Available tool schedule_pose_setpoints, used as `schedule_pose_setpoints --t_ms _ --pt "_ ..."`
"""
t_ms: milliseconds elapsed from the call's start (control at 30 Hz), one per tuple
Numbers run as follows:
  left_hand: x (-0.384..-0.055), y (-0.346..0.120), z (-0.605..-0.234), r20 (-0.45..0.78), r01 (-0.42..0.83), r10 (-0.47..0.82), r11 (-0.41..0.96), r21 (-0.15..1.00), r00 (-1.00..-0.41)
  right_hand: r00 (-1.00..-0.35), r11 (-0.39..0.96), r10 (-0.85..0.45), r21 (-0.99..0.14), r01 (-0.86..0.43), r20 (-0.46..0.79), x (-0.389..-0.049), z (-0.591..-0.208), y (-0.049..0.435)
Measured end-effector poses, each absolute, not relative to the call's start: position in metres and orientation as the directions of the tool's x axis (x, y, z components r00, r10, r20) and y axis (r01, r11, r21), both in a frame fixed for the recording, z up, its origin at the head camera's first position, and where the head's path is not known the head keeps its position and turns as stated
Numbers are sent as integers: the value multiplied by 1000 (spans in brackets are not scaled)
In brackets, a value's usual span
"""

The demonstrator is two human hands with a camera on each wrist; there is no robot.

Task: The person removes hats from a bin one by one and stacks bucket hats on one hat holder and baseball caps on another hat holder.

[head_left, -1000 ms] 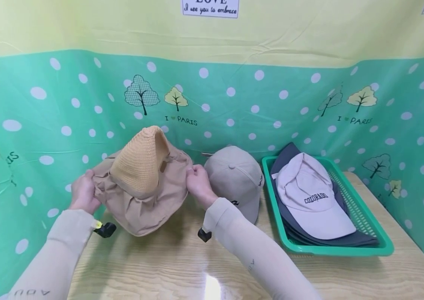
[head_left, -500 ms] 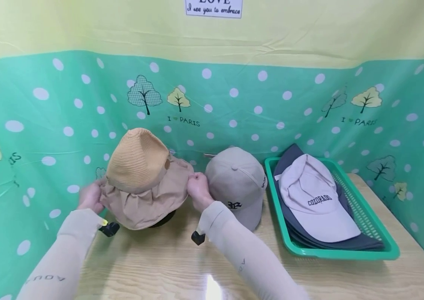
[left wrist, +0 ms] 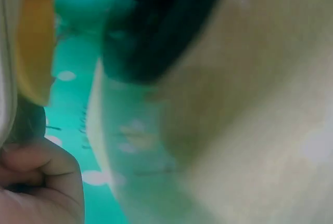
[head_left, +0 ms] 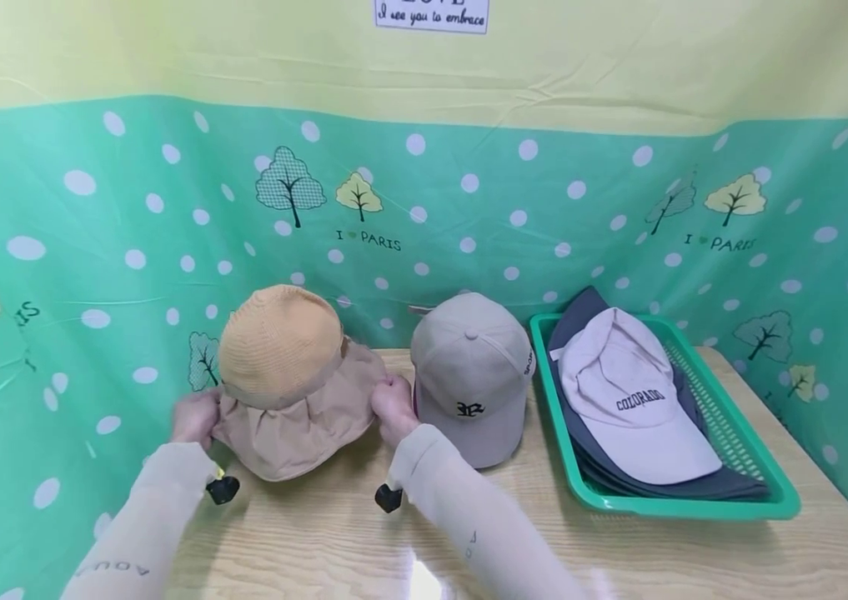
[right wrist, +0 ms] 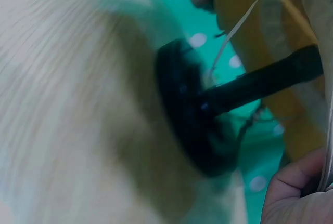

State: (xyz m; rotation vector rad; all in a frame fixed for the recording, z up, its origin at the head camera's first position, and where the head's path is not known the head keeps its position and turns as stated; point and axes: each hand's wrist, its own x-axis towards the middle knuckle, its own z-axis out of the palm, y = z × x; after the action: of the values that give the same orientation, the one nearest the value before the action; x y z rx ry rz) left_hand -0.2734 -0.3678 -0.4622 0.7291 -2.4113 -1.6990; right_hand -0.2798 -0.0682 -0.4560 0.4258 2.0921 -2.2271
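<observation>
A sun hat has a straw-coloured knitted crown [head_left: 281, 346] and a wide tan cloth brim [head_left: 303, 437]. My left hand [head_left: 196, 415] grips the brim's left edge. On its right edge, my right hand [head_left: 393, 407] pinches the cloth beside a grey baseball cap [head_left: 469, 367]. Underneath, the right wrist view shows a black stand [right wrist: 260, 89] whose post runs up toward the hat's underside; the head view hides it. A thin pale cord [right wrist: 242, 24] hangs from the hat. In the left wrist view, the curled fingers [left wrist: 41, 161] of my left hand show at the lower left.
On the right, a green basket [head_left: 694, 504] holds a white cap [head_left: 622, 400] lettered COLORADO over dark grey hats [head_left: 739, 485]. All stands on a wooden table [head_left: 318, 542]. A green polka-dot curtain [head_left: 454, 217] hangs behind and at both sides.
Both hands have brought the hat down. Its crown, dented and peaked before, is now rounded. The black base that showed under the brim half a second ago is hidden in the head view.
</observation>
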Motion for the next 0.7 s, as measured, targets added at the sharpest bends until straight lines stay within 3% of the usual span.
schedule_pose_setpoints --t_ms 233,533,700 --pt "-263 -367 -476 -103 -289 -375 483 827 -921 -959 -49 137 -969 242 -246 -279 -474 -65" --pt "-259 -369 -477 -83 -284 -387 498 819 -918 -954 -123 84 -953 276 -287 -278 -490 -67" --pt "-259 -372 -478 -127 -316 -410 434 844 -903 -949 -129 59 -945 302 -311 -278 -491 -67"
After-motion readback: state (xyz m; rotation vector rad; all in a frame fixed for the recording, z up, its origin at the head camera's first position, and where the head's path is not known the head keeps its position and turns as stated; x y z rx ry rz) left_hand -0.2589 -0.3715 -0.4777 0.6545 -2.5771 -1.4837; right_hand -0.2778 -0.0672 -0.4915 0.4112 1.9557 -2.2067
